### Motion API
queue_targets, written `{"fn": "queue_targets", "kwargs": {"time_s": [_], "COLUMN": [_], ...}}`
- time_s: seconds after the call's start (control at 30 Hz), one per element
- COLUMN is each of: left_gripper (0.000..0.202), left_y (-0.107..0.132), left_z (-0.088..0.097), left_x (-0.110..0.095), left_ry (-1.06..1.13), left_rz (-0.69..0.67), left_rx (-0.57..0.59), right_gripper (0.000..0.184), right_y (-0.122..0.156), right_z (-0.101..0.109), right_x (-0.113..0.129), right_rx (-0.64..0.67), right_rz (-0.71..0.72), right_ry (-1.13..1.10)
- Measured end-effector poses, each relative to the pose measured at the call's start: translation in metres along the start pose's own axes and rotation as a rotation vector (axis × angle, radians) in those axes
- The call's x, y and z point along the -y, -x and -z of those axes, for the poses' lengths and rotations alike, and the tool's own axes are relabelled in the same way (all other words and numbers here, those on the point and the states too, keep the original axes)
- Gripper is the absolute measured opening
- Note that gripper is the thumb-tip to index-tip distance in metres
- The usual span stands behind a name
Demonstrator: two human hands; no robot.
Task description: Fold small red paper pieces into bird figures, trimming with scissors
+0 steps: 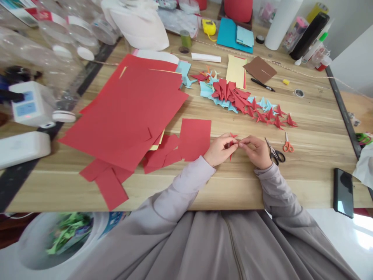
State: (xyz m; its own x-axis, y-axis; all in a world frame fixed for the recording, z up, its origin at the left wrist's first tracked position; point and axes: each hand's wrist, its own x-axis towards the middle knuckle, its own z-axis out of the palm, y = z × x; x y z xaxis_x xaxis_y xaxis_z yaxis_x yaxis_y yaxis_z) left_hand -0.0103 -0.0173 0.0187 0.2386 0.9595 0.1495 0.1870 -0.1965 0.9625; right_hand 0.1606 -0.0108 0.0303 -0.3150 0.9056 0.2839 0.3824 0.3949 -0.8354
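Note:
Between my two hands is a small folded red paper crane [231,144], mostly hidden by the fingers. My left hand [221,149] pinches its body, with red points showing above and below the fingers. The fingertips of my right hand [257,151] are pinched together on the right side of it. To the left of my left hand lies a red paper square [194,140]. Beyond the hands, red paper cranes [233,95] and blue paper cranes [264,104] lie in a long cluster.
Black scissors [276,155] and small orange scissors [288,146] lie right of my right hand. A stack of red sheets [125,112] covers the left side. A phone [343,192] sits at the front right edge. Plastic bottles [55,50] stand at the far left.

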Motion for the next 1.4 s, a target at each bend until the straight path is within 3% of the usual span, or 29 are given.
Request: {"fn": "queue_targets", "kwargs": {"time_s": [0.33,0.6,1.03,1.4], "left_gripper": [0.017,0.017,0.018,0.015], "left_y": [0.0023,-0.0012,-0.0010,-0.0008], "left_z": [-0.0008,-0.0023,-0.0015,-0.0058], "left_x": [-0.0012,-0.0001,-0.0016,-0.0049], "left_ry": [0.140,0.037,0.121,0.505], "left_rz": [0.112,0.013,0.085,0.336], "left_rx": [0.072,-0.013,-0.030,-0.039], "right_gripper": [0.012,0.010,0.014,0.018], "right_y": [-0.0008,0.0005,0.0018,0.0052], "right_z": [0.0020,0.0016,-0.0012,0.0001], "right_x": [0.0021,0.0012,-0.0011,-0.0041], "right_rx": [0.069,0.068,0.070,0.029], "right_rz": [0.063,0.124,0.244,0.541], "right_ry": [0.054,0.138,0.345,0.633]}}
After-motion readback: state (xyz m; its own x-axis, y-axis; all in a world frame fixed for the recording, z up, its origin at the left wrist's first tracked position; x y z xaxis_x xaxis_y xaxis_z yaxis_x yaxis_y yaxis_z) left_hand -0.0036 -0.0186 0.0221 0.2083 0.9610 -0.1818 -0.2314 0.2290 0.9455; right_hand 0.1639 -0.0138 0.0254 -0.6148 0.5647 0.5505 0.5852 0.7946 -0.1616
